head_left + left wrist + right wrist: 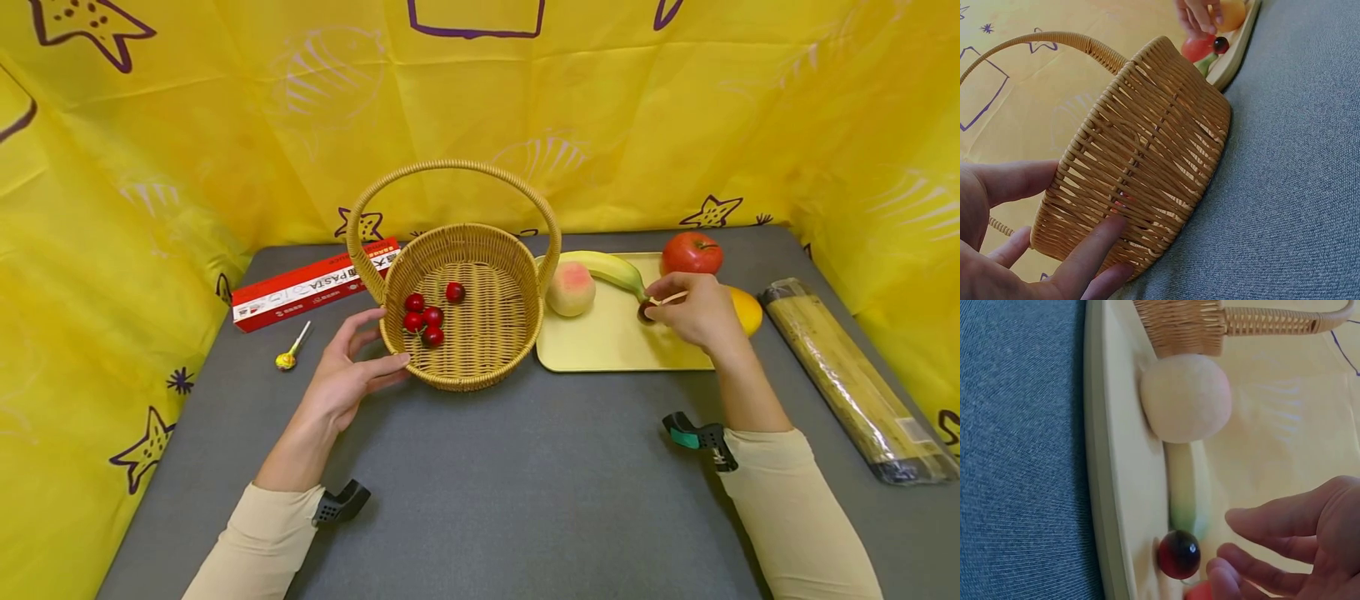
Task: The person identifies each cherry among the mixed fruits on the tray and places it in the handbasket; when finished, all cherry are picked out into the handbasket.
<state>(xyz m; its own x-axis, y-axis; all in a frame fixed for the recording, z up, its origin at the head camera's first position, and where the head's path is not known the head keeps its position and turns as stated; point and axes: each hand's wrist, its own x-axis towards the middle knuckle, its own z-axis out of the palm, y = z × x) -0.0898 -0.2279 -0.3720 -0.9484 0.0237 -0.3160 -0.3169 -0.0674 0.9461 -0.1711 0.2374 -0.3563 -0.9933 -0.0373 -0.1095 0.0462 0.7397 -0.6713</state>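
Note:
A wicker basket [468, 385] with an upright handle stands mid-table, with several red cherries [432, 316] inside on its left. My left hand [348, 362] rests on the basket's near left side; fairly straight, spread fingers [1088, 253] touch its outer wall and rim. Over the yellow tray [592, 354] at right, my right hand [693, 308] is beside a dark red cherry [1179, 554]. Its thumb and fingertips stand apart, not closed around that cherry. On the tray lie a peach [572, 289], a banana [611, 268], a red apple [692, 253] and a partly hidden yellow-orange fruit [746, 311].
A red pasta box [315, 285] lies behind the left hand, with a yellow lollipop [287, 360] in front of it. At the right edge is a long plastic-wrapped bundle [855, 375]. Yellow patterned cloth [465, 108] hangs around the grey table [517, 483].

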